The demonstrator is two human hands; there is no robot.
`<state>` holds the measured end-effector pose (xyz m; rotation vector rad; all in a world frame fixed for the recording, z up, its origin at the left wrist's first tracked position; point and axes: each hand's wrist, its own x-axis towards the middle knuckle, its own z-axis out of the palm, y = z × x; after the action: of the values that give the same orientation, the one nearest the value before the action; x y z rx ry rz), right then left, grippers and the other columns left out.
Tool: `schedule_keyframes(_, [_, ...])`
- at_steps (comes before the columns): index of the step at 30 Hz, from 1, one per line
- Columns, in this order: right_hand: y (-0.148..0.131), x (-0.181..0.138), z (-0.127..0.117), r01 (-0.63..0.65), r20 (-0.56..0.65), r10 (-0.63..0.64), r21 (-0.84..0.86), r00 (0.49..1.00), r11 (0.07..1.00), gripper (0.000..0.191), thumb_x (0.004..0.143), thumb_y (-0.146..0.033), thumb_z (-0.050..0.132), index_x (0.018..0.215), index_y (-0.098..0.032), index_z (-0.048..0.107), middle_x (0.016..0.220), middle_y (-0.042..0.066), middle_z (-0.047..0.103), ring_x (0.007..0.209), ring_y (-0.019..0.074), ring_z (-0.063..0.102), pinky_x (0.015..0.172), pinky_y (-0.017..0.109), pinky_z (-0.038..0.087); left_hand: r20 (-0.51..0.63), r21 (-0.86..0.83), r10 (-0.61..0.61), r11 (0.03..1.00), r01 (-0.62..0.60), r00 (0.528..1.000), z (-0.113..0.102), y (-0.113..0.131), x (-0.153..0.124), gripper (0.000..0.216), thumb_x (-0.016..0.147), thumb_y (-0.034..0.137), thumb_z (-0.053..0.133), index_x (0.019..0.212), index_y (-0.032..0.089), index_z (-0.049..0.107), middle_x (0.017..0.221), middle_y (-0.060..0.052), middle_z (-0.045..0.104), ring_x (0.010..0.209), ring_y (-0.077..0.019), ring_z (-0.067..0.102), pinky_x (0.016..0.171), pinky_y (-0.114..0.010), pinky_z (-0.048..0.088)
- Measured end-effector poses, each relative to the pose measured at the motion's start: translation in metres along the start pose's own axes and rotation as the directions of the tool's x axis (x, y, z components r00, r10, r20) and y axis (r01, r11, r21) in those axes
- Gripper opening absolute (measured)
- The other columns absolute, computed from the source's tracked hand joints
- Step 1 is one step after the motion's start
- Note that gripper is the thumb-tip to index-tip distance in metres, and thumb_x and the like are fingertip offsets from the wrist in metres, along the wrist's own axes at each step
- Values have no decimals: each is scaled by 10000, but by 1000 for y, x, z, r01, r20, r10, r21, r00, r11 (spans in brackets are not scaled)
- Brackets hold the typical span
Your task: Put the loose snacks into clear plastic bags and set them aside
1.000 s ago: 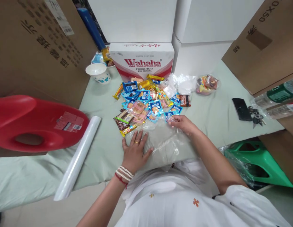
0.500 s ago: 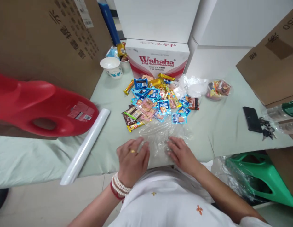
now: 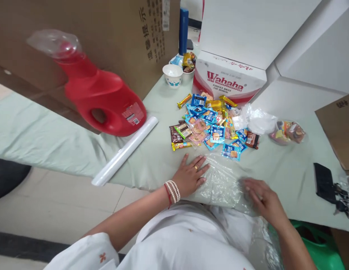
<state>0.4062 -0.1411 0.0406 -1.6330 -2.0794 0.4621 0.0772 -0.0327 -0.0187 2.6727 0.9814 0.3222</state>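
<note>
A clear, wrinkled plastic bag is spread flat at the table's front edge. My left hand, wearing a ring and beaded bracelets, presses on its left part with fingers spread. My right hand lies at its right edge; the fingers are stretched and slightly blurred, and nothing shows gripped in them. Just beyond the bag is a heap of small wrapped snacks, among them a blue packet, a brown packet and a yellow stick packet.
A white roll lies left, beside a red jug. Paper cups and a Wahaha box stand behind the snacks. Crumpled clear plastic, a bagged snack bundle, a black case and keys lie right.
The view has turned, so the scene sits farther right. My left hand has flattened onto the bag; my right hand has moved away rightward. The bag lies smoother and wider.
</note>
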Motion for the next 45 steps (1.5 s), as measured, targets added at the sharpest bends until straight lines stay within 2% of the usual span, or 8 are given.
schedule_keyframes(3, [-47, 65, 13, 101, -22, -100, 34, 995, 994, 279, 1032, -277, 503, 1192, -299, 731, 1096, 100, 757, 1026, 278, 697, 905, 463, 576, 3, -2, -10, 1000, 10, 1000, 1, 5, 0, 541, 1061, 498, 368, 1549, 278, 450, 1670, -114, 383, 1544, -282, 345, 1264, -669, 29])
schedule_keyframes(6, [-106, 137, 56, 293, 234, -293, 36, 927, 955, 332, 1045, -243, 454, 1273, -276, 692, 1262, 89, 717, 1130, 244, 663, 972, 390, 542, -15, -5, -37, 999, 37, 999, 6, 6, 2, 521, 1043, 476, 424, 1495, 239, 532, 1547, -144, 550, 1480, -321, 438, 1260, -664, 100])
schedule_keyframes(10, [-151, 205, 114, 230, 343, -116, -314, 932, 921, 471, 1023, -145, 404, 1469, -221, 535, 1408, 141, 625, 1170, 262, 648, 859, 343, 543, -76, -66, -57, 996, 52, 996, 11, 3, 0, 474, 1021, 464, 488, 1405, 222, 627, 1365, -136, 694, 1361, -330, 561, 1244, -604, 228])
schedule_keyframes(13, [-145, 216, 125, 155, 333, 9, -462, 943, 873, 439, 1029, -154, 387, 1434, -193, 549, 1292, 164, 677, 1081, 274, 674, 824, 341, 524, -81, -105, -43, 994, 34, 996, 10, 2, -2, 363, 1018, 435, 515, 1231, 235, 729, 1170, -104, 772, 1220, -285, 650, 1278, -597, 165])
schedule_keyframes(21, [-73, 192, 64, -60, 295, 130, -235, 947, 970, 416, 1019, -514, 520, 1273, -237, 698, 1185, 108, 756, 1004, 273, 712, 820, 330, 503, -72, -97, -10, 995, 3, 997, -1, 1, 0, 519, 1053, 487, 404, 1505, 249, 492, 1609, -113, 483, 1517, -257, 381, 1277, -624, 51])
schedule_keyframes(32, [-129, 254, 108, -318, 76, 364, -346, 928, 883, 639, 988, -539, 540, 1464, -116, 486, 1143, 234, 729, 1036, 351, 704, 841, 408, 508, -81, -115, -18, 993, 9, 997, 2, 0, -1, 534, 1042, 496, 420, 1510, 253, 500, 1598, -110, 498, 1529, -271, 358, 1282, -628, 47])
schedule_keyframes(38, [-82, 196, 25, -318, 219, 278, 175, 935, 932, 564, 892, -545, 669, 1330, -200, 584, 1029, 69, 737, 858, 218, 686, 740, 319, 529, -50, -100, -51, 994, 46, 997, -2, 1, -2, 557, 1041, 510, 406, 1524, 244, 477, 1673, -117, 380, 1561, -285, 301, 1272, -667, 22])
schedule_keyframes(45, [-66, 67, -18, -112, 173, 103, 41, 980, 993, 435, 953, -448, 663, 1337, -252, 602, 1022, 57, 721, 763, 175, 644, 688, 296, 556, -33, -71, -114, 991, 111, 993, -3, 10, -17, 526, 1029, 488, 458, 1508, 273, 494, 1648, -108, 427, 1537, -291, 350, 1265, -686, 37])
